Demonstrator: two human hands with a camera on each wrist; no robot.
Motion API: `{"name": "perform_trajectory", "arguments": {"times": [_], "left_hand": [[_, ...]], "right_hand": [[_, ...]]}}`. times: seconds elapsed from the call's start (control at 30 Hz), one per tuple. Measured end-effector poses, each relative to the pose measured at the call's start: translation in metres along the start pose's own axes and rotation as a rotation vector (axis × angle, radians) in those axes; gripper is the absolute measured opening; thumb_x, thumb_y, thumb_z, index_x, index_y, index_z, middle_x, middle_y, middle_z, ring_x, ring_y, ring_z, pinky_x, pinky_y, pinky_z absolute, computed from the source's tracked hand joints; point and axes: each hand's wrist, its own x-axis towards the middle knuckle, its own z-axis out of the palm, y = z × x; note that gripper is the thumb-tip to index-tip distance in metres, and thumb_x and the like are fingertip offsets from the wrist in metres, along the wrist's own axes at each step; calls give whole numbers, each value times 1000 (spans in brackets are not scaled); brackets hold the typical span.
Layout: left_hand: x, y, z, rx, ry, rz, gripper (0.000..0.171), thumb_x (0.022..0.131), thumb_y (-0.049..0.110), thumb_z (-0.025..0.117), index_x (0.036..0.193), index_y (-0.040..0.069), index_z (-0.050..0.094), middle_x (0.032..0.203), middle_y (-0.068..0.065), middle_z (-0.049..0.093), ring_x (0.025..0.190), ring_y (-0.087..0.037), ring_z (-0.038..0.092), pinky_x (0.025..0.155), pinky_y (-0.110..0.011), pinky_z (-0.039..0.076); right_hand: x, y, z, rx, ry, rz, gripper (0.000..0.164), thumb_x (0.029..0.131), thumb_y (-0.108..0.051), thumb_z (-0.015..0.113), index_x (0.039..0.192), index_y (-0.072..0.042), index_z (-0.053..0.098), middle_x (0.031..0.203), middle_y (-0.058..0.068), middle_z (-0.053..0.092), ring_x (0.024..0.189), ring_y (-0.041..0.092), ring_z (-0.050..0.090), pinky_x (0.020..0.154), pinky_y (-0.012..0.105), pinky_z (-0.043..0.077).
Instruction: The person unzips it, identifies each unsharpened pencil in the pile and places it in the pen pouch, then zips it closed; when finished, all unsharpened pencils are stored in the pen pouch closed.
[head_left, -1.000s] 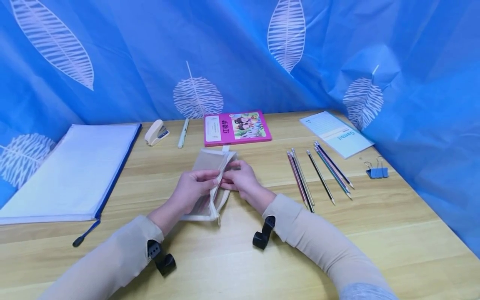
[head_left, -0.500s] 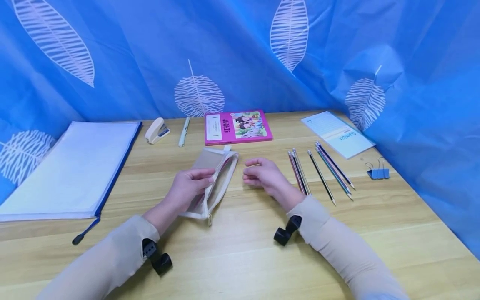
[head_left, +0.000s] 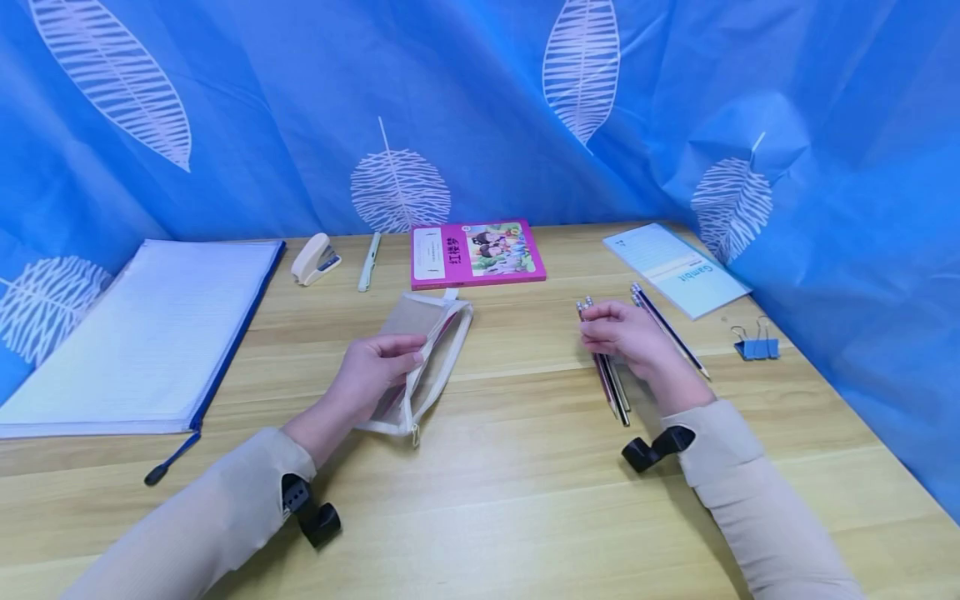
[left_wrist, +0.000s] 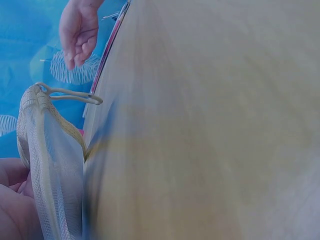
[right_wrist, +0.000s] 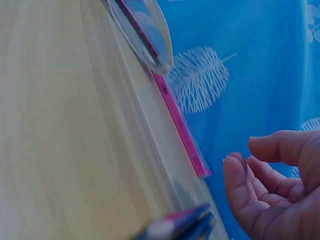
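My left hand (head_left: 363, 379) pinches one side of a white-edged mesh zip pouch (head_left: 416, 312) on the table. The pouch mouth gapes toward the right, and its zip pull (left_wrist: 75, 95) hangs from the near end in the left wrist view. Through the mesh shows something slim and dark red (right_wrist: 137, 25). Over the pencils (head_left: 617, 392) at the right, my right hand (head_left: 633, 337) hovers with bent fingers, hiding some of them. In the right wrist view a gap parts its thumb from its fingers, with nothing between; blurred pencil ends (right_wrist: 175, 225) lie below.
A white zip folder (head_left: 150, 333) lies at the left. Along the back are a stapler (head_left: 315, 260), a pale green pen (head_left: 369, 262) and a pink book (head_left: 480, 254). A notepad (head_left: 678, 271) and a blue binder clip (head_left: 757, 347) lie at the right.
My right hand has left the pouch and moved right to above the pencils. The pouch mouth now gapes wider. My left hand keeps its hold, shifted slightly left.
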Motion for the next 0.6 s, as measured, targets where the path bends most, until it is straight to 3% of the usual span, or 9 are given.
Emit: {"name": "perform_trajectory", "arguments": {"times": [0.17,0.27,0.6], "left_hand": [[0,0,0,0,-1,-2,35,86,4,63,120,3,60,107,-6,67,82,-4,58,70,-18,51],[0,0,-1,3,0,-3,35,86,5,63,120,3,60,107,-7,67,82,-4,58,71,-18,51],[1,-1,-3,9,3,-16,34,86,6,64,120,4,61,117,-13,63,85,-5,58,71,-18,51]], "right_hand": [[-6,6,-19,-32,27,14,30,89,1,54,113,12,42,85,-2,58,74,8,62,72,21,54],[-10,9,-27,-108,47,36,35,88,0,55,117,13,40,86,-3,57,75,6,61,73,20,53],[-12,19,-35,-261,32,106,47,82,-4,66,120,12,41,87,1,56,74,5,58,72,19,52]]}}
